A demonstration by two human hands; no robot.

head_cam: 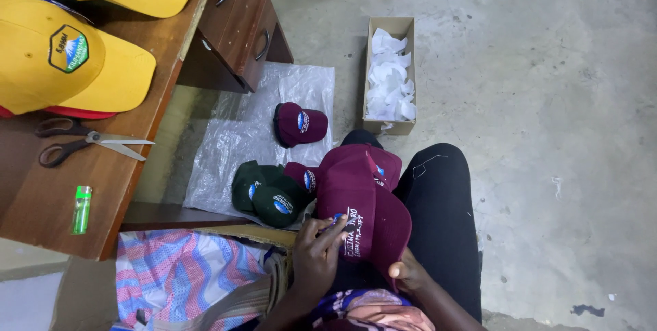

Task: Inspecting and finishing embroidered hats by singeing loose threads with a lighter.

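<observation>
The left hand (316, 252) pinches the side of a maroon cap (359, 211) on the lap; the right hand (409, 275) grips its brim from beneath, thumb up. A second maroon cap (383, 161) lies under it. On the plastic sheet (233, 139): two maroon caps (300, 124), two green caps (274, 202). The desk (48, 194) bears two yellow caps (61, 57), one scissors (85, 141), one lighter (81, 209). One box (389, 74) holds paper scraps.

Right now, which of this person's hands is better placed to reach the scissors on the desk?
Probably the left hand: it lies on the maroon cap, toward the desk side where the scissors are. The right hand supports the cap's brim, farther away.
</observation>
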